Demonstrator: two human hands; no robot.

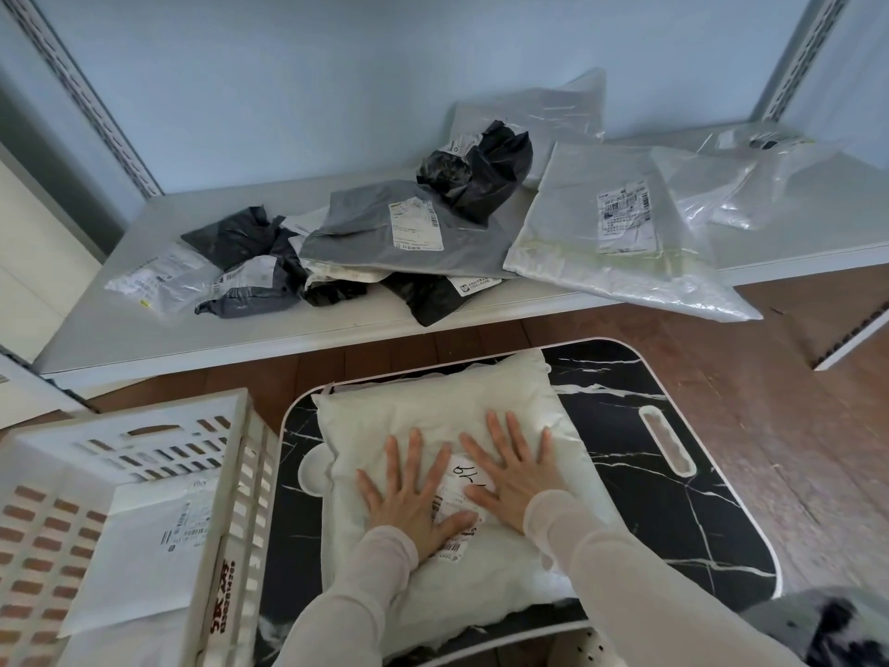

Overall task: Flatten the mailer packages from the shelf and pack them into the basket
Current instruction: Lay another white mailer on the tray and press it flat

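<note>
Left hand (409, 500) and right hand (517, 474), fingers spread, press flat on one puffy white mailer (433, 402) lying on the black marbled table (673, 498). Its label (463, 474) shows black handwriting and barcodes, half covered and unreadable. Basket (250, 474) at left holds one labelled white envelope (144, 556), red wall print illegible; the shelf (120, 339) pile (365, 233) overlaps, count uncertain.

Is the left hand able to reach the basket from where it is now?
Probably yes: the left hand presses flat on the white mailer, and the basket stands close beside it on that side, nothing between them.
</note>
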